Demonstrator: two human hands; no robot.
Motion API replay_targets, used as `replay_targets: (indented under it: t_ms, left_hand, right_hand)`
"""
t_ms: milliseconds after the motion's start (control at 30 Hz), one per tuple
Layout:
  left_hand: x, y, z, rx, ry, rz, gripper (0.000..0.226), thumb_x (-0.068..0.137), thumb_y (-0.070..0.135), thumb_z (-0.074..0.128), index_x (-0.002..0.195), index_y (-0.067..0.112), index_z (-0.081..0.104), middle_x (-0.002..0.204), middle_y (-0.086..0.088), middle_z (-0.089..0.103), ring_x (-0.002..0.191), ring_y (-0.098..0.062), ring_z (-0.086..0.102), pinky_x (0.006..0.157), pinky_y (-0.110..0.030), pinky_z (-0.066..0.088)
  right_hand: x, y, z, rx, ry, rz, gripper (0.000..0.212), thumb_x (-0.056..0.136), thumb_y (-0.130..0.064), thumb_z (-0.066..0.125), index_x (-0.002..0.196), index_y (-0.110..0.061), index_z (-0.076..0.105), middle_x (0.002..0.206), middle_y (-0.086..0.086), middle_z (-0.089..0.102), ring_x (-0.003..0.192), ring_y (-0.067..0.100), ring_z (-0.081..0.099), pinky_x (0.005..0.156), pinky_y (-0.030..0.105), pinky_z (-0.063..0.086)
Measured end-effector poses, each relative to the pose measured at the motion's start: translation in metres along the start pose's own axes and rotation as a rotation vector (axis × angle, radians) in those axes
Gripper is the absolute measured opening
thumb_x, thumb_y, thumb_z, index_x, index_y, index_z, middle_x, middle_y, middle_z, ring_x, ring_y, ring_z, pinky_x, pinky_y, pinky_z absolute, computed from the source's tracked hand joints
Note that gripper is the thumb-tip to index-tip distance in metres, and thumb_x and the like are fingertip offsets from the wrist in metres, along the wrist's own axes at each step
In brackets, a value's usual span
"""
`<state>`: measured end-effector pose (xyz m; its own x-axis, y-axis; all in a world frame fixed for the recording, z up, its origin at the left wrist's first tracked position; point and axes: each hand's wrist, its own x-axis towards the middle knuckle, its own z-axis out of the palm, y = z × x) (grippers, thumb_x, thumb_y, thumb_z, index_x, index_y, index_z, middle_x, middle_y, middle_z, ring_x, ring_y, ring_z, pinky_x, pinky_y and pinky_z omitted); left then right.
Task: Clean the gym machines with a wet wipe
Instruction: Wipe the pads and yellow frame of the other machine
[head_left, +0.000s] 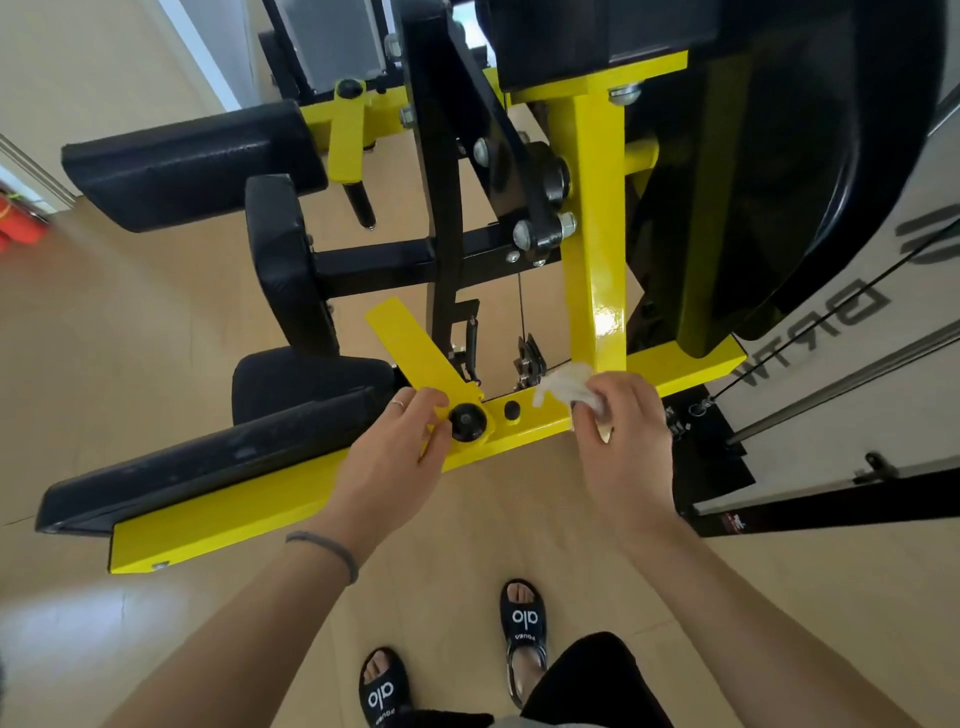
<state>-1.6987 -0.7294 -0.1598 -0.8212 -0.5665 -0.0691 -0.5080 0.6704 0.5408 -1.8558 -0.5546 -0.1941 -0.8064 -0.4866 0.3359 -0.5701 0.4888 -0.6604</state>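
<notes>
Landmark: horizontal frame bar (498, 434) of the gym machine.
- Knob (467, 422): on the bar, left of its middle.
- Left hand (400, 457): on the bar, touching the knob's left side.
- Right hand (623, 441): on the bar, right of the knob.
- Wet wipe (563, 385): under the right hand's fingers, against the bar where the upright post (595, 249) rises from it.
- Long pad (208, 462): on the bar's left stretch.
- Flat lever plate (410, 348): behind the knob, angled up-left.
- Two sandalled feet (522, 631): on the floor (156, 364), before the bar.

Bright daylight; edges warped, perhaps slightly blurred.
</notes>
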Motion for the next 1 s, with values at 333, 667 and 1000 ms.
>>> replay_targets:
  t_ms: [333,667,1000]
  left_hand:
    - [0.004,0.016,0.011,0.274,0.025,-0.07,0.024,0.103,0.04,0.047,0.116,0.021,0.054,0.114,0.002,0.045,0.076,-0.013,0.052,0.06,-0.025,0.048]
    - [0.003,0.021,0.012,0.26,0.024,-0.11,0.027,0.101,0.044,0.049,0.116,0.022,0.054,0.116,0.001,0.044,0.079,-0.014,0.054,0.067,-0.028,0.056]
    - [0.004,0.019,0.016,0.271,0.04,-0.115,0.027,0.1,0.045,0.049,0.114,0.022,0.053,0.112,0.002,0.043,0.079,-0.014,0.052,0.063,-0.027,0.054]
  right_hand:
    - [-0.01,0.017,0.021,-0.434,-0.532,-0.377,0.063,0.096,-0.027,0.027,0.153,-0.003,0.037,0.163,0.014,0.03,0.153,0.026,0.023,0.122,0.045,0.029]
    - [-0.023,0.011,0.02,-0.564,-0.514,-0.3,0.086,0.079,-0.017,0.066,0.155,0.001,0.03,0.163,0.02,0.025,0.152,0.034,0.024,0.121,0.046,0.027]
    - [-0.057,-0.014,0.033,-0.574,-0.548,-0.332,0.075,0.086,-0.022,0.042,0.155,0.003,0.028,0.163,0.022,0.024,0.153,0.037,0.019,0.123,0.047,0.025]
